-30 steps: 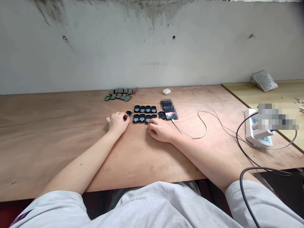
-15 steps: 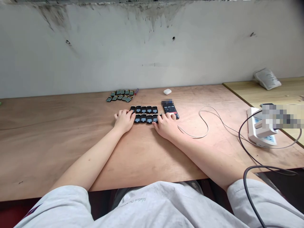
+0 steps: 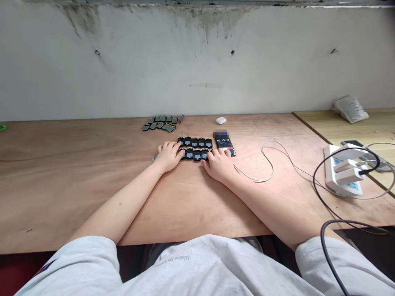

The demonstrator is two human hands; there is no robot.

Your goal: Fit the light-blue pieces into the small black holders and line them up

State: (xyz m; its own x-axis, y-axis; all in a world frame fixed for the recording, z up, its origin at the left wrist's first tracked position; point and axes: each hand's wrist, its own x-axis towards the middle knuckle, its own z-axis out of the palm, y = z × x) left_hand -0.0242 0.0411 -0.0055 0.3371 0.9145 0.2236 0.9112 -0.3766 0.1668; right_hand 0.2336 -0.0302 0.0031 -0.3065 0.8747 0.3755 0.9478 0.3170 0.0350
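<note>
Two rows of small black modules with grey-blue rectangular faces lie side by side on the table: a back row and a front row. My left hand rests at their left end, fingers stretched out and touching the end modules. At the right end of the front row, my right hand lies with its fingers spread, partly covering the last modules. Neither hand lifts anything. A small blue bit shows beside my left hand; its kind is unclear.
Behind lies a group of grey-green square pieces with a small screwdriver-like tool. A white earphone case and a phone showing a timer are to the right. A white cable runs to a power strip with plugs.
The view has shifted a little. Both module rows have slid slightly right along the table, and my left hand has moved right with them. The blue bit has come into sight.
</note>
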